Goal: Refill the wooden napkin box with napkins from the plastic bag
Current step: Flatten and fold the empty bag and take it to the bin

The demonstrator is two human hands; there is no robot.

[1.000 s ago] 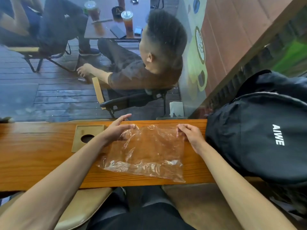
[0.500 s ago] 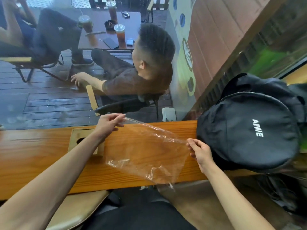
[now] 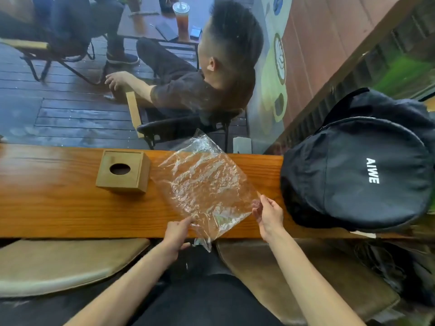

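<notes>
A clear plastic bag (image 3: pixel 202 184) is held up, tilted over the wooden counter (image 3: pixel 58 208), and looks flat and empty. My left hand (image 3: pixel 176 234) pinches its near lower corner at the counter's front edge. My right hand (image 3: pixel 268 214) pinches its right corner. The wooden napkin box (image 3: pixel 123 171), with a round hole in its lid, stands on the counter to the left of the bag, apart from both hands. No napkins are visible.
A black backpack (image 3: pixel 357 175) lies on the counter right of my right hand. Glass runs behind the counter; beyond it a person sits on a chair. Padded stools (image 3: pixel 66 264) stand below the counter's front edge.
My left hand let go of the bag's far edge and came back to grip its near corner. The bag swung up and turned. The napkin box is now uncovered.
</notes>
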